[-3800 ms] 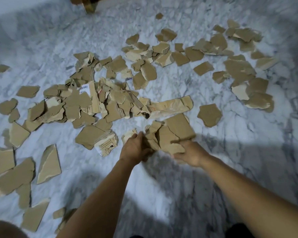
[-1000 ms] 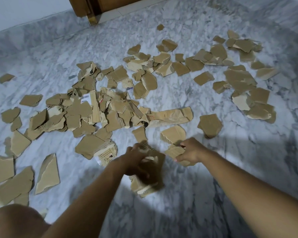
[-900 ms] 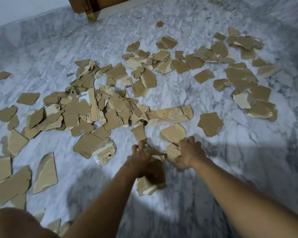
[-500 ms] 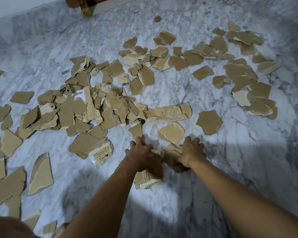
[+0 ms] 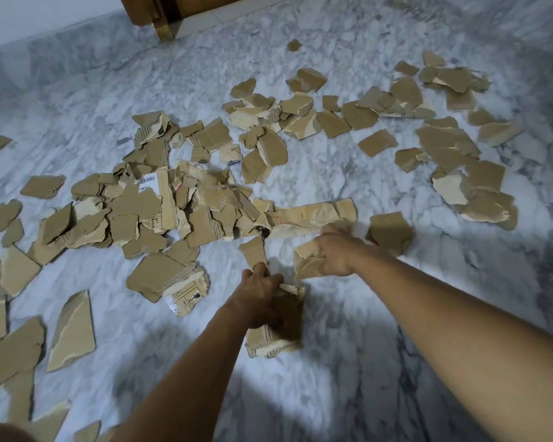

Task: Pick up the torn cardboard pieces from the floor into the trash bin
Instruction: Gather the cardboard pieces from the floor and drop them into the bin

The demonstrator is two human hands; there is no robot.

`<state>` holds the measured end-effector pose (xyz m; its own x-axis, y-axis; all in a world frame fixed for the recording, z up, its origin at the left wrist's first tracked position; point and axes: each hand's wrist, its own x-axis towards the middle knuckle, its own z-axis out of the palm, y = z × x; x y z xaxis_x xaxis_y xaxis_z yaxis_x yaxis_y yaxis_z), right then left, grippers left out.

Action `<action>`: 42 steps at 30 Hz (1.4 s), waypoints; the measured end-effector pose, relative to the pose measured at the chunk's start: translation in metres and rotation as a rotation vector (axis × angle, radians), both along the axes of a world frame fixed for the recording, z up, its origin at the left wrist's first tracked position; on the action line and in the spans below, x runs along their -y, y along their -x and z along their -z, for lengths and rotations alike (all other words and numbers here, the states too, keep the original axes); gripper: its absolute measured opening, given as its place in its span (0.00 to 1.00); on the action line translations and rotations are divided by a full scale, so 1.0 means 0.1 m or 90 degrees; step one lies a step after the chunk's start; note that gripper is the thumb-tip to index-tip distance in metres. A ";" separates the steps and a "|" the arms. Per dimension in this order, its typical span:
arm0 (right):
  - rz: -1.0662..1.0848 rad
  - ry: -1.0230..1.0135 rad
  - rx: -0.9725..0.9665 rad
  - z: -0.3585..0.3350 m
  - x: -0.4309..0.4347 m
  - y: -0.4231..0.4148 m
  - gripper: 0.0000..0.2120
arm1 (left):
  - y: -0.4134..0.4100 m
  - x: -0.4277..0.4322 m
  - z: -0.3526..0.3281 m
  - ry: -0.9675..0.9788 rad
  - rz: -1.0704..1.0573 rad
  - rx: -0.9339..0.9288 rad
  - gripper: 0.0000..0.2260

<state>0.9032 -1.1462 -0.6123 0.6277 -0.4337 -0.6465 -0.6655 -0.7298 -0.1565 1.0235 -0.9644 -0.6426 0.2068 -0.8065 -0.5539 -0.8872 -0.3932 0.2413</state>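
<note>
1. My left hand (image 5: 262, 299) is clenched round a stack (image 5: 273, 342) of torn cardboard. My fingers curl over its top edge, and the stack hangs below my palm with its pale ripped edges showing. I cannot tell whether its lower end touches the floor (image 5: 348, 393).
2. My right hand (image 5: 336, 250), just beyond and to the right, is closed on a scrap (image 5: 305, 266). The scrap pokes out of my fist to the left, close to the top of the stack.
3. A narrow slip (image 5: 253, 252) lies flat on the floor just beyond my left knuckles.
4. A long creased strip (image 5: 310, 215) lies crosswise beyond my right hand, its right end by my fingers. A squarish piece (image 5: 390, 232) lies just right of my right wrist.
5. To the left is the main pile (image 5: 134, 215), many pieces overlapping. One piece near its top bears a white barcode label (image 5: 148, 182). At the pile's near edge lies a printed chunk (image 5: 186, 291), well left of my left hand.
6. Farther out, loose pieces run in a band (image 5: 304, 119) across the far floor and down the right side in a cluster (image 5: 466, 180). Large shards (image 5: 74, 330) lie near my left forearm, at the lower left.
7. The floor is grey-veined white marble. At its far edge stands a wooden door frame (image 5: 141, 11).
</note>
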 end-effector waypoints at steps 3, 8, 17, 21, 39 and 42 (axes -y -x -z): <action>-0.020 0.035 -0.006 0.18 -0.15 -0.04 0.27 | -0.06 -0.01 -0.02 0.007 -0.046 -0.072 0.33; 0.068 0.034 0.025 0.30 -0.20 0.05 0.43 | -0.12 0.00 -0.07 0.043 -0.137 -0.223 0.30; 0.169 -0.162 0.022 0.16 0.11 0.54 0.49 | -0.64 0.27 -0.12 0.024 -0.110 -0.012 0.45; 0.135 -0.113 0.022 -0.08 0.45 0.52 0.45 | -0.56 0.35 -0.08 -0.007 -0.085 0.015 0.39; 0.172 -0.067 0.205 0.00 0.13 0.08 0.31 | -0.47 0.40 0.08 0.037 -0.080 -0.115 0.29; 0.277 -0.074 0.181 -0.22 0.50 0.22 0.29 | -0.48 0.42 0.03 -0.028 -0.072 -0.105 0.21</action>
